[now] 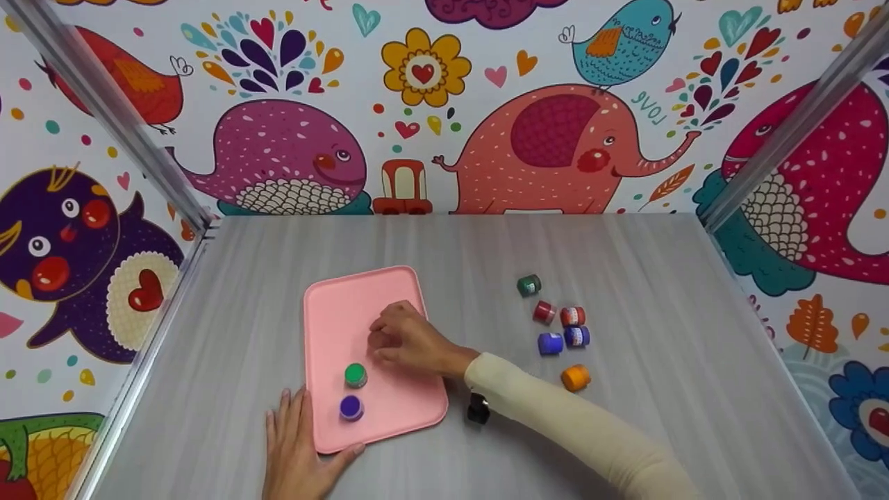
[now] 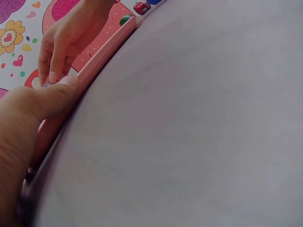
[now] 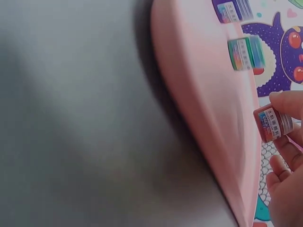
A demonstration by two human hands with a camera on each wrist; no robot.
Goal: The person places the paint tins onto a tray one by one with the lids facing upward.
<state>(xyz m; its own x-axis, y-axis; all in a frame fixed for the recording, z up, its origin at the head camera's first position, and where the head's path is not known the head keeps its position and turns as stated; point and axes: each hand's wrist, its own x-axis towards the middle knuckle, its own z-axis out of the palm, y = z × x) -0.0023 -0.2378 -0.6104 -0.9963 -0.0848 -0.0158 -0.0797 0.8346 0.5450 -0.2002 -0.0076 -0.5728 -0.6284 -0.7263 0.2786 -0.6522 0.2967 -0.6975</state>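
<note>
My right hand is over the pink tray, pinching a small brownish-red paint jar between thumb and fingers. From the head view that jar is hidden by the hand. Two more paint jars stand upright on the tray, one with a green lid and one with a purple lid. My left hand rests at the tray's near left corner. Its straight fingers lie along the left side, and the thumb touches the near rim, as the left wrist view shows too.
Right of the tray, several paint jars lie on the grey table: dark green, dark red, orange-red, dark blue, violet-blue and orange. Patterned walls with metal posts enclose the table.
</note>
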